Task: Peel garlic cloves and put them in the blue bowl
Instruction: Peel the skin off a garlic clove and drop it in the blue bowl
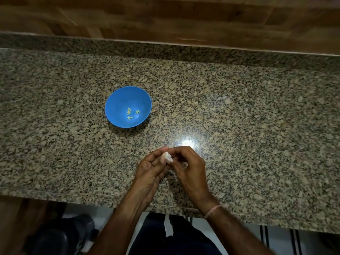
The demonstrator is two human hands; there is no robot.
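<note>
A blue bowl (117,107) stands on the granite counter, left of centre, with several pale peeled garlic cloves (130,113) at its bottom. Below and to its right, near the counter's front edge, my left hand (152,168) and my right hand (187,166) meet above the stone. Between their fingertips they pinch a small whitish garlic piece (167,156) with papery skin. My right hand's fingers curl over it from the right, and my left thumb and fingers hold it from the left. Most of the garlic piece is hidden by fingers.
The speckled granite counter (248,126) runs across the whole view, with a wooden wall panel (165,17) behind it. A bright light reflection shines on the stone just above my hands. Below the front edge I see dark trousers, a tiled floor and a dark object at lower left.
</note>
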